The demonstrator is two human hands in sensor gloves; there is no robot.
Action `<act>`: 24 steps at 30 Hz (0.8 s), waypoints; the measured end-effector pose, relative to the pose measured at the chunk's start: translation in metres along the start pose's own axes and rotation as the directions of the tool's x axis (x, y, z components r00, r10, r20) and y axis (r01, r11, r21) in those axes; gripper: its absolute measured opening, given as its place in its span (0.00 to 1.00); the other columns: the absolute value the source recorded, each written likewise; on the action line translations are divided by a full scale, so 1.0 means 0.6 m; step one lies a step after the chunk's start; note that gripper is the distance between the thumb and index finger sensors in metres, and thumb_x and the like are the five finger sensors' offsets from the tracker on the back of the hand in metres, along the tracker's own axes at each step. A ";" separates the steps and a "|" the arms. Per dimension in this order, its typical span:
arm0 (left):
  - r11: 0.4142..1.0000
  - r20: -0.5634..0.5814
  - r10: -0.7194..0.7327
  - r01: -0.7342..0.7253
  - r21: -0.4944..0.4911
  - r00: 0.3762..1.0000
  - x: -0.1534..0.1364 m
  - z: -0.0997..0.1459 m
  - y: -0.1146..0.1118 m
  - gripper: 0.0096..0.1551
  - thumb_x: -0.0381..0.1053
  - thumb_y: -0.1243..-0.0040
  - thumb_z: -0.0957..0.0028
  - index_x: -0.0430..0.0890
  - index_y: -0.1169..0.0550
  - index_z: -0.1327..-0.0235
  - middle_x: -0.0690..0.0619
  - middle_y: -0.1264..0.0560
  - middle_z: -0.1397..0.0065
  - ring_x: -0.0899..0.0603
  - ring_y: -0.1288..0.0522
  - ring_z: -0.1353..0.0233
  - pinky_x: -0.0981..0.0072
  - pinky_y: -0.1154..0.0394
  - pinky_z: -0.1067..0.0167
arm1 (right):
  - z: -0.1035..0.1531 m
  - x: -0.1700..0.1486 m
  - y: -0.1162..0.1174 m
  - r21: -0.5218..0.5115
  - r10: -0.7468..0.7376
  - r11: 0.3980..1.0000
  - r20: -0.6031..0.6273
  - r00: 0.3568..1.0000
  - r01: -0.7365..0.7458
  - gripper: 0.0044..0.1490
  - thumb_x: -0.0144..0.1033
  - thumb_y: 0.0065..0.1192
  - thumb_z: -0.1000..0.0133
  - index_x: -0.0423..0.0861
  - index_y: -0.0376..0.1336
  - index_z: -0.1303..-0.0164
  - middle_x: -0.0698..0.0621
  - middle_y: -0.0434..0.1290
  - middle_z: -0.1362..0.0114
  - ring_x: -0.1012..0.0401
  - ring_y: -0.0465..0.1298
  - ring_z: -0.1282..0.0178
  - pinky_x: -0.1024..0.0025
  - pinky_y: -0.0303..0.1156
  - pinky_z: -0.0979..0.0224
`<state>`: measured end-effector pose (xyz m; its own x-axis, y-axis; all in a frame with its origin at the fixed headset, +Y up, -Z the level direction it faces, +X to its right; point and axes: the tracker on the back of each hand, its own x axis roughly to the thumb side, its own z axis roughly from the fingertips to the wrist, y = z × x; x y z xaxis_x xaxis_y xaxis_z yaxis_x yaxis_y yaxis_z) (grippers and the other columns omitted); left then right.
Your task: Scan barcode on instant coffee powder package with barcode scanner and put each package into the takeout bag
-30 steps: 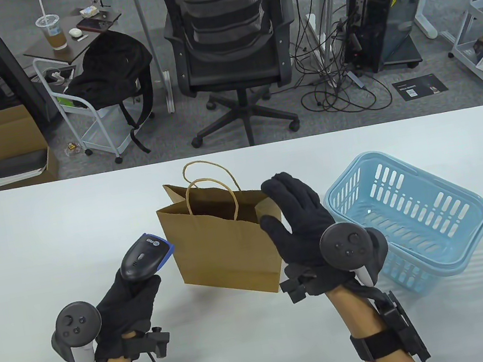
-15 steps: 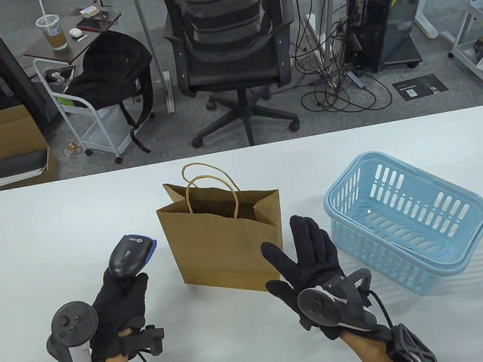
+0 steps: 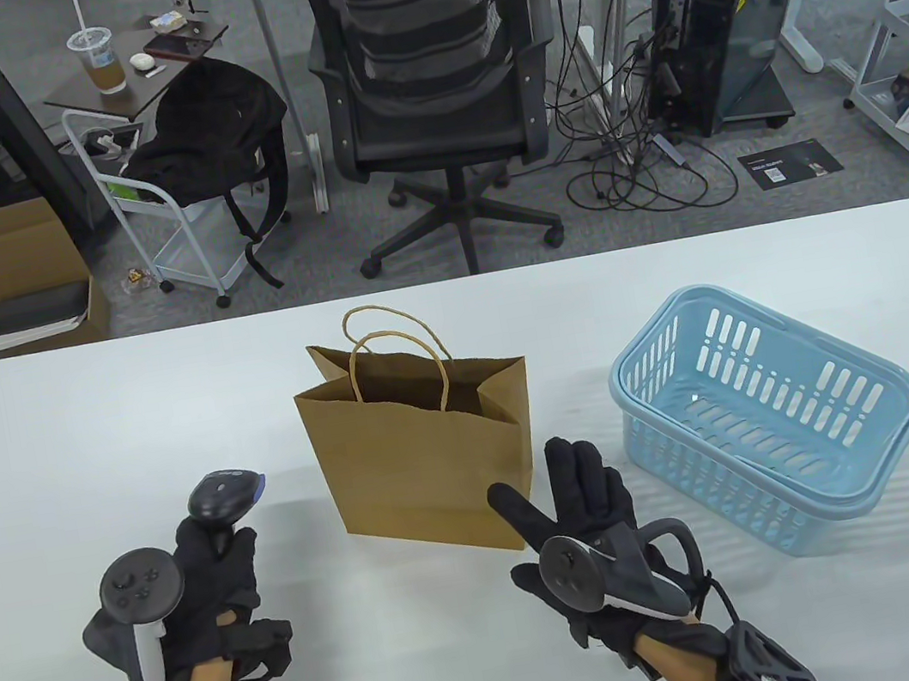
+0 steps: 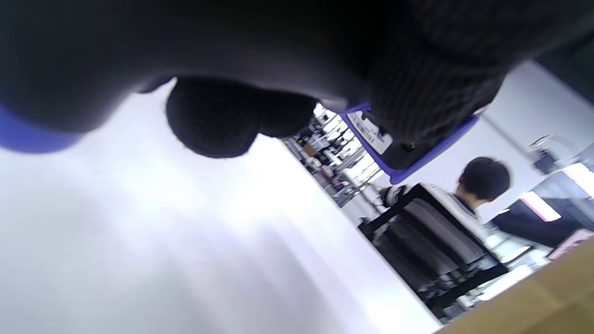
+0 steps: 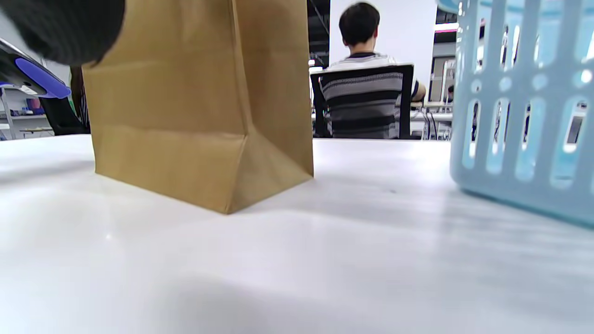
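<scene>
On the white table (image 3: 71, 439), the barcode scanner (image 3: 224, 499) was held tight in the left hand (image 3: 209, 590), left of the brown takeout bag (image 3: 422, 459). The right hand (image 3: 587, 510) was kept flat and open, with nothing in it, between the bag and the blue basket (image 3: 771, 414). No coffee package could be seen.

One paper bag (image 3: 422, 459), one barcode scanner (image 3: 224, 498), one blue basket (image 3: 766, 410), two gloved hands.

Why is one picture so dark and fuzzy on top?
Left wrist view: the left hand and scanner sit too close, so they blur dark. Right wrist view: the paper bag looks sharp, the basket soft. Table view: the table edge bends.
</scene>
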<state>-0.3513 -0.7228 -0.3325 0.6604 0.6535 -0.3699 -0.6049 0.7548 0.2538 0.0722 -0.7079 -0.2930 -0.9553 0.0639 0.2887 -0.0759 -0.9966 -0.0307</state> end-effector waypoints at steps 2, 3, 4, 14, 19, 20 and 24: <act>0.999 -0.036 -0.037 0.037 -0.013 0.999 -0.007 -0.005 -0.007 0.37 0.64 0.32 0.51 0.53 0.30 0.30 0.56 0.21 0.36 0.45 0.16 0.42 0.50 0.23 0.39 | -0.001 0.002 0.003 0.028 -0.005 1.000 -0.003 1.000 0.005 0.58 0.70 0.55 0.48 0.76 0.24 0.23 0.35 0.17 0.17 0.36 0.30 0.14 0.39 0.40 0.13; 0.999 -0.045 -0.052 0.051 -0.020 0.998 -0.009 -0.007 -0.010 0.38 0.64 0.31 0.52 0.53 0.30 0.30 0.56 0.21 0.36 0.45 0.16 0.42 0.51 0.23 0.40 | -0.002 0.002 0.003 0.031 -0.004 1.000 -0.002 1.000 0.004 0.58 0.70 0.55 0.48 0.76 0.24 0.23 0.35 0.17 0.17 0.36 0.30 0.14 0.39 0.40 0.13; 0.997 -0.053 -0.074 0.072 -0.026 0.996 -0.012 -0.010 -0.014 0.38 0.64 0.30 0.53 0.53 0.29 0.31 0.56 0.20 0.36 0.45 0.16 0.42 0.51 0.23 0.40 | -0.002 0.003 0.004 0.033 -0.006 0.999 0.000 1.000 0.006 0.58 0.70 0.55 0.48 0.76 0.24 0.23 0.35 0.17 0.17 0.36 0.30 0.14 0.39 0.40 0.13; 0.982 -0.132 -0.179 0.170 -0.076 0.975 -0.023 -0.019 -0.025 0.36 0.66 0.32 0.52 0.53 0.27 0.32 0.56 0.20 0.38 0.46 0.16 0.42 0.52 0.22 0.41 | -0.006 -0.001 0.011 0.056 -0.051 0.997 0.005 0.999 0.050 0.57 0.69 0.55 0.48 0.77 0.25 0.23 0.35 0.19 0.16 0.36 0.31 0.13 0.40 0.40 0.12; 0.976 -0.164 -0.209 0.195 -0.097 0.964 -0.026 -0.022 -0.025 0.35 0.69 0.31 0.53 0.55 0.25 0.34 0.57 0.19 0.39 0.46 0.16 0.43 0.53 0.22 0.42 | -0.005 0.000 0.011 0.065 -0.060 0.996 0.018 0.998 0.059 0.57 0.69 0.55 0.48 0.76 0.25 0.23 0.35 0.20 0.16 0.37 0.32 0.13 0.40 0.41 0.12; 0.976 -0.169 -0.214 0.201 -0.087 0.962 -0.026 -0.021 -0.024 0.35 0.69 0.30 0.53 0.55 0.24 0.35 0.57 0.20 0.38 0.46 0.17 0.42 0.52 0.22 0.41 | -0.003 0.002 0.010 0.058 -0.064 0.996 0.023 0.998 0.062 0.57 0.69 0.55 0.48 0.76 0.26 0.23 0.35 0.20 0.16 0.37 0.32 0.13 0.40 0.41 0.13; 0.967 -0.183 -0.253 0.241 -0.087 0.950 -0.028 -0.021 -0.023 0.35 0.71 0.30 0.54 0.56 0.22 0.36 0.55 0.29 0.28 0.44 0.24 0.32 0.51 0.25 0.37 | -0.002 0.007 0.009 0.052 -0.072 0.996 0.030 0.997 0.071 0.57 0.69 0.55 0.48 0.76 0.26 0.22 0.35 0.20 0.16 0.37 0.33 0.13 0.40 0.41 0.13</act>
<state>-0.3594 -0.7450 -0.3410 0.6987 0.4196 -0.5794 -0.4643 0.8822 0.0789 0.0675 -0.7131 -0.2932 -0.9382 0.1340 0.3190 -0.1281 -0.9910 0.0397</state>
